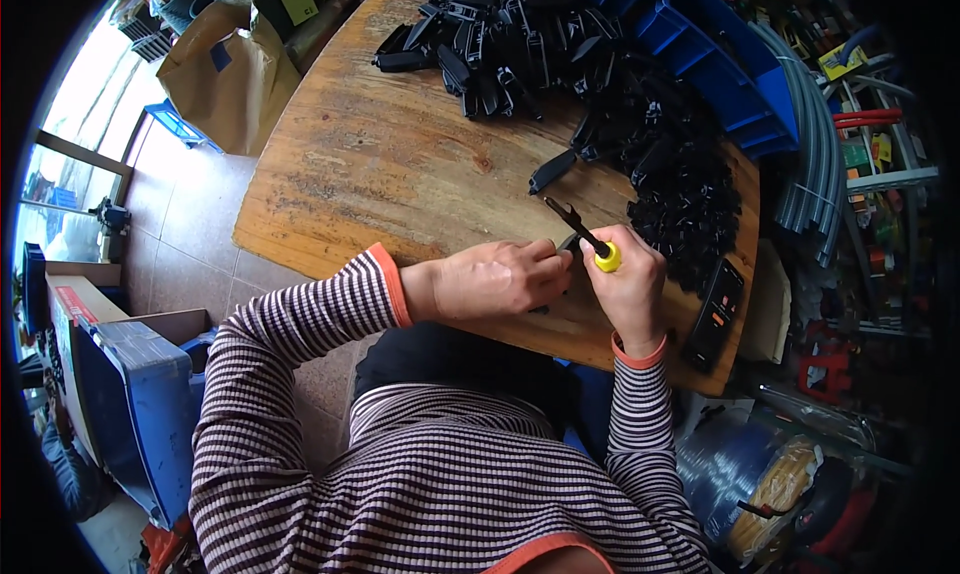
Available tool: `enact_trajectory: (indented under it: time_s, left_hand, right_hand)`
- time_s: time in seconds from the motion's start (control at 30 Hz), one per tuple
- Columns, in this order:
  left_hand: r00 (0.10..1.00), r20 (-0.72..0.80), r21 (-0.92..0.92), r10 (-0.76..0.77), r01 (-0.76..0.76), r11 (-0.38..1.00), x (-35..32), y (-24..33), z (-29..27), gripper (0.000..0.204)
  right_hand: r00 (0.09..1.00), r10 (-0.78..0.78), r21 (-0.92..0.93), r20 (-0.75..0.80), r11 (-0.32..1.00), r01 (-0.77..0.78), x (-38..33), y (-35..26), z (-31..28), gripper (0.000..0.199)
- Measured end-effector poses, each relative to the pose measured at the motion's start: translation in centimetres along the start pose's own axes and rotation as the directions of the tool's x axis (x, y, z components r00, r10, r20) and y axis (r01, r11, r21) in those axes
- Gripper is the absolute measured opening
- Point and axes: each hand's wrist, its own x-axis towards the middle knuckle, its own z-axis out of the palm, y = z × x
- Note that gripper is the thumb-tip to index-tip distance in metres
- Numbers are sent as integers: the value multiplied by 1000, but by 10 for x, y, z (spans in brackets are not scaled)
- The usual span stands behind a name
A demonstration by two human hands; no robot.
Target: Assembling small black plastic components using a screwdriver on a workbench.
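My right hand (pixel 630 279), near the table's front edge, is closed round a tool with a yellow handle (pixel 608 258). The tool's dark shaft (pixel 578 224) slants up and left to a forked or hooked end; its exact kind is unclear. Close by on the left, my left hand (pixel 500 279) is curled with its fingertips towards the right hand. A small black part (pixel 570 243) shows at those fingertips, mostly hidden by the fingers. One loose black plastic piece (pixel 552 172) lies on the wood just beyond the tool's tip.
Black plastic pieces (pixel 510 44) are heaped along the far and right sides of the wooden table (pixel 380 164). Smaller black parts (pixel 685 209) pile up beside a phone (pixel 715 314) at the right edge. Blue bins (pixel 715 59) stand at the back right; a paper bag (pixel 230 74) is at left.
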Motion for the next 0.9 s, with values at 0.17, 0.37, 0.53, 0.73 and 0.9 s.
enact_trajectory:
  time_s: [0.17,0.37,0.53,0.73,0.9]
  left_hand:
    - [997,47,82,-66,62,995,11,14,3,38]
    - [997,44,107,-70,65,992,11,16,12,37]
    - [998,-22,141,-53,56,988,10,14,13,38]
    - [995,31,151,-91,85,985,12,18,9,37]
    - [999,-35,137,41,-36,990,25,2,2,29]
  right_hand:
    - [998,-59,-27,1,998,59,2,1,1,20]
    - [971,-196,38,135,981,192,11,10,-7,18]
    - [1000,-6,238,21,971,1,30,-6,-26,11]
    - [957,172,766,-233,638,72,41,-9,11,7]
    - [913,273,468,-304,877,-107,32,-1,-45,9]
